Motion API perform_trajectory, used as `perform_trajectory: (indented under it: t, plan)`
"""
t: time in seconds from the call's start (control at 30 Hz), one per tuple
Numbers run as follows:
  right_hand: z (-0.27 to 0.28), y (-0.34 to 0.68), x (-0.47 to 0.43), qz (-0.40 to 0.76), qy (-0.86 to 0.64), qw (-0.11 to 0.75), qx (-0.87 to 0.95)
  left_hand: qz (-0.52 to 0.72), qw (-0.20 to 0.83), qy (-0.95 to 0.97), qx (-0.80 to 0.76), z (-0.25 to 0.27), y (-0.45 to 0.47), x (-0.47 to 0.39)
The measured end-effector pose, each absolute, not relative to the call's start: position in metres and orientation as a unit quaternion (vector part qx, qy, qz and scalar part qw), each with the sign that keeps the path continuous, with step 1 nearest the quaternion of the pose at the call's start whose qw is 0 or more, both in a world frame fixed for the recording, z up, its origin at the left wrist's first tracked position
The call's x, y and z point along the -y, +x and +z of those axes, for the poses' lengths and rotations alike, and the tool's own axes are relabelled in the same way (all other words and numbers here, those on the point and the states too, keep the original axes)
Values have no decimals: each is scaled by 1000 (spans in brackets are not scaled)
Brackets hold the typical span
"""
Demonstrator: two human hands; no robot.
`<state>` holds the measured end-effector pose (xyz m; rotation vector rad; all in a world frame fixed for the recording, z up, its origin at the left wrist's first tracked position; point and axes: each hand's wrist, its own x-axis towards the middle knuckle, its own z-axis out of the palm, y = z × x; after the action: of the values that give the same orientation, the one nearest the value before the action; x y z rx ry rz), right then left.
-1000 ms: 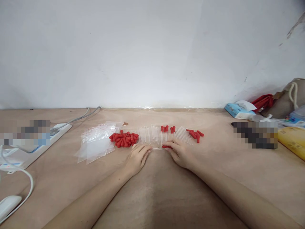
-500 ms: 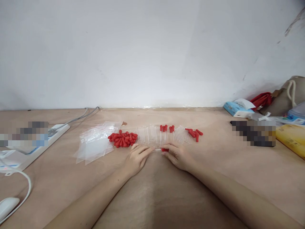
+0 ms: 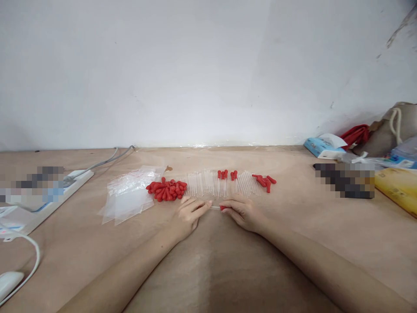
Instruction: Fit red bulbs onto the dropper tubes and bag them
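Observation:
My left hand is closed on a thin clear dropper tube, which lies level between my two hands. A red rubber bulb is pinched in my right hand, its wide end hidden by the fingers. The bulb's mouth meets the tube's end; how far the tube goes in I cannot tell. Just beyond my hands lies a row of clear tubes. Several droppers with red bulbs lie within that row. A heap of red bulbs is left of it, and several loose bulbs are at its right end.
Clear zip bags lie left of the bulb heap. A white power strip with cables is at the far left. On the right are a blue tissue pack, a partly blurred dark object and a yellow package. A wall closes off the back.
Both hands stay close together at nearly the same spot. A little less of the red bulb shows past my right fingers. The whole view has shifted slightly.

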<state>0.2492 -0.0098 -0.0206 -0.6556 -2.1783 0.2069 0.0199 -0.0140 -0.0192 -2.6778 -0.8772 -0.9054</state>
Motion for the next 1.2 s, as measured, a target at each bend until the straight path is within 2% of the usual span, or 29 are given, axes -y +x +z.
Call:
perform_trajectory:
  t: [0.3, 0.6, 0.9, 1.03, 1.2]
  plan:
    - [-20, 248, 4, 19, -246, 349, 904, -290, 113, -903, 296, -21, 21, 12]
    - [-19, 243, 5, -4, -235, 336, 912, -330, 100, -904, 253, -17, 28, 12]
    - [-22, 239, 0, 25, -227, 338, 913, -347, 102, -899, 247, -19, 32, 12]
    - [-18, 241, 1, 90, -258, 373, 887, -332, 50, -898, 284, -17, 33, 14]
    - [-4, 256, -12, 272, -350, 455, 772, -331, 14, -864, 378, -10, 30, 20]
